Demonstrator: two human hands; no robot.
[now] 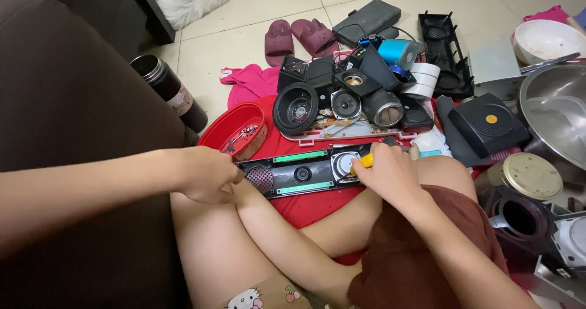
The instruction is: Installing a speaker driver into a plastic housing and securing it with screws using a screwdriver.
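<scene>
Speaker panel [303, 173]: speaker pile [354, 95] behind, red bowl [235, 129] beside.

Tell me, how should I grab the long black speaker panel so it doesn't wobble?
Pinch the long black speaker panel at its left short end, as the left hand does. It lies flat across the lap, and the right hand works a yellow-handled tool at the other end, so come from the left.
</scene>
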